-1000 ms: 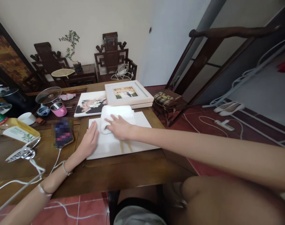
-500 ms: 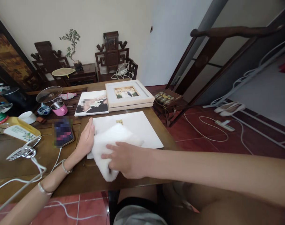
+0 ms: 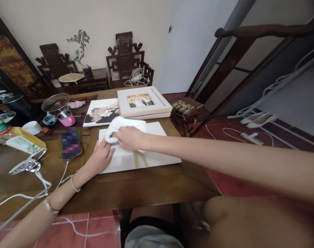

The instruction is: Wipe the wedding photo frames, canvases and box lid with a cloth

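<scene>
A white rectangular panel (image 3: 159,155) with gold-coloured strips lies flat on the wooden table. My right hand (image 3: 132,137) grips a fluffy white cloth (image 3: 132,123), its fingers curled into the bunched folds, and presses it on the panel's far left part. At the panel's left edge rests my left hand (image 3: 102,159), fingers stretched out and its fingertips close to the cloth. The cloth and right arm cover much of the panel's upper half. Just behind lie a portrait print (image 3: 101,115) and a white picture frame (image 3: 123,109) stacked on another flat piece.
On the left are a phone (image 3: 71,144) with a charging cable, a silver hair claw (image 3: 30,163), a bottle of yellow liquid (image 3: 22,139) and a pink mug (image 3: 67,119). A dark wooden chair (image 3: 239,55) holding a plaid bag (image 3: 184,107) stands at right.
My right hand has pushed the cloth away from me to the panel's far side, uncovering the near edge and gold strips. My left hand has turned and slid slightly nearer, onto the panel.
</scene>
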Available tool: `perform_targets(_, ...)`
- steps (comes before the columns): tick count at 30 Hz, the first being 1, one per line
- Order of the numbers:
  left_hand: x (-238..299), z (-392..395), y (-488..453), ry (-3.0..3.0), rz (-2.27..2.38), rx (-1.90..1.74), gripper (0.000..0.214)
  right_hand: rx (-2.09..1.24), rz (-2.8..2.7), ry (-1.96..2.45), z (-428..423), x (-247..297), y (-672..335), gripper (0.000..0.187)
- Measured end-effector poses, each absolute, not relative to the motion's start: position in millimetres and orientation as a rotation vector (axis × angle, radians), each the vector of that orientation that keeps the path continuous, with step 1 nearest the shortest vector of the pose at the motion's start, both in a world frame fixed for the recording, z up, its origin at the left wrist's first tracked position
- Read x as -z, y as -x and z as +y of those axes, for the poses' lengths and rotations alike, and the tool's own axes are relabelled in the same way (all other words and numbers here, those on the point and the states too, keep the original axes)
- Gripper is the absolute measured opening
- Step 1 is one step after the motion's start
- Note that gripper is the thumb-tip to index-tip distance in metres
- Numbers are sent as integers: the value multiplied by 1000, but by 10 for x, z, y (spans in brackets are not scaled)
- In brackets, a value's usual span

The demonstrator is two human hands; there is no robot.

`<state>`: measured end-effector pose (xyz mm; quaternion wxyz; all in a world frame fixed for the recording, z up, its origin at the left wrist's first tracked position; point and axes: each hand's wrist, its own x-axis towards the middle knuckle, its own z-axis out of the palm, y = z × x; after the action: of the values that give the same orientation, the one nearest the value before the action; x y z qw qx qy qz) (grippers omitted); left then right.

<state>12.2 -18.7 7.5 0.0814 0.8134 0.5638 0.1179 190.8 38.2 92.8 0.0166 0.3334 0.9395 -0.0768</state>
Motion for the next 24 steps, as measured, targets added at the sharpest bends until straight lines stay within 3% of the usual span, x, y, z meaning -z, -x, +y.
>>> perform_targets(7, 107, -88, -122, -2494, 1631, -481, 42, 179, 2996, -636, 612, -930, -1492, 35)
perform_targets(12, 35, -124, -135, -2493, 1638, -448, 44, 169, 2949, -705, 631, -1006, -1569, 32)
perform_targets(24, 46, -150, -81, -2427, 1698, -289, 57, 251, 2801, -962, 751, -850, -2657, 48)
